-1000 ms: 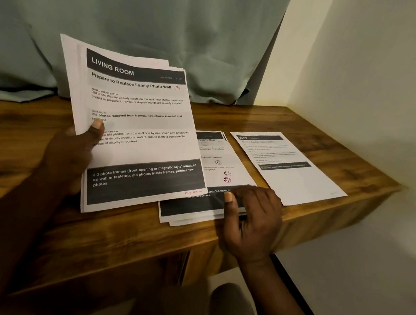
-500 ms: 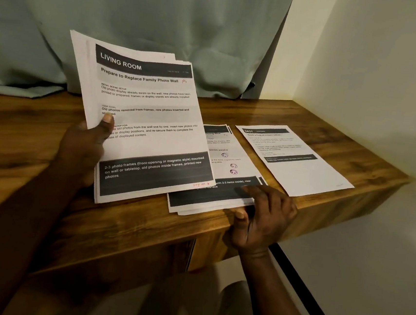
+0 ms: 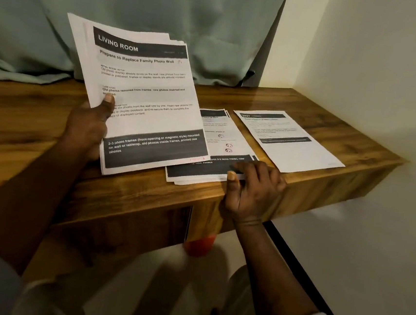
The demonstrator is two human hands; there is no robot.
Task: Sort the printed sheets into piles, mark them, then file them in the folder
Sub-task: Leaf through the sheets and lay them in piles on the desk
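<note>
Stack [image 3: 141, 95] is leaning in gripping left hand [image 3: 88, 125] at 10 o'clock while right hand [image 3: 257, 192] is pinching near corner of middle pile [image 3: 219, 133], lying 12-to-6 on bench [image 3: 333, 113].

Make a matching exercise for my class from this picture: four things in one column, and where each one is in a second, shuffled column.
Things
1. Living Room stack
2. middle pile
3. right sheet
4. curtain

Places
A. lies alone on the desk
B. held up by the left hand
C. hangs behind the desk
D. pinched at its near edge by the right hand

Pairs: 1-B, 2-D, 3-A, 4-C
</note>
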